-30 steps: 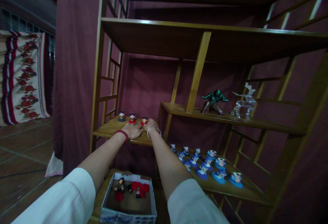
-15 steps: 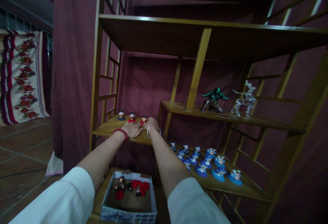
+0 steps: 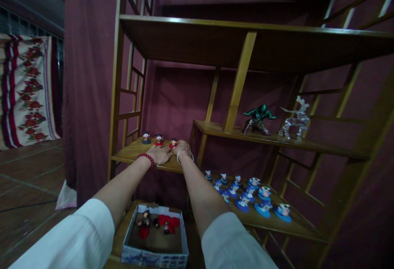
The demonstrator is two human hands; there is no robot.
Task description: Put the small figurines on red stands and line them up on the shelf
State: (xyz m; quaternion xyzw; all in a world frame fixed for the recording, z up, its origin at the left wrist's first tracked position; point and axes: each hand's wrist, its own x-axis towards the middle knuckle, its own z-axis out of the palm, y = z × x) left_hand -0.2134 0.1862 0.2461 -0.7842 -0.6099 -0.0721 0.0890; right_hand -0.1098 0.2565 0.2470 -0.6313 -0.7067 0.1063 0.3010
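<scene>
Three small red-and-black figurines with black hair buns stand in a row on the left wooden shelf point(image 3: 123, 154): a left figurine point(image 3: 146, 137) on a dark base, a middle figurine point(image 3: 159, 139) and a right figurine point(image 3: 173, 142) on red bases. My left hand point(image 3: 160, 154), with a red bead bracelet, lies palm down on the shelf, fingers stretched toward the right figurine's base. Against that figurine's right side is my right hand point(image 3: 182, 148), wearing a silver bangle. Its fingers are bent round the base and partly hidden.
Below, an open cardboard box point(image 3: 154, 258) holds loose figurine parts and red pieces. Several blue-based figurines point(image 3: 243, 201) crowd the lower right shelf. Above them stand a green-and-bronze figure point(image 3: 259, 119) and a clear deer figurine point(image 3: 295, 119). A wooden post point(image 3: 240, 82) divides the shelves.
Both hands keep nearly the same place at the right figurine. The view has shifted very slightly.
</scene>
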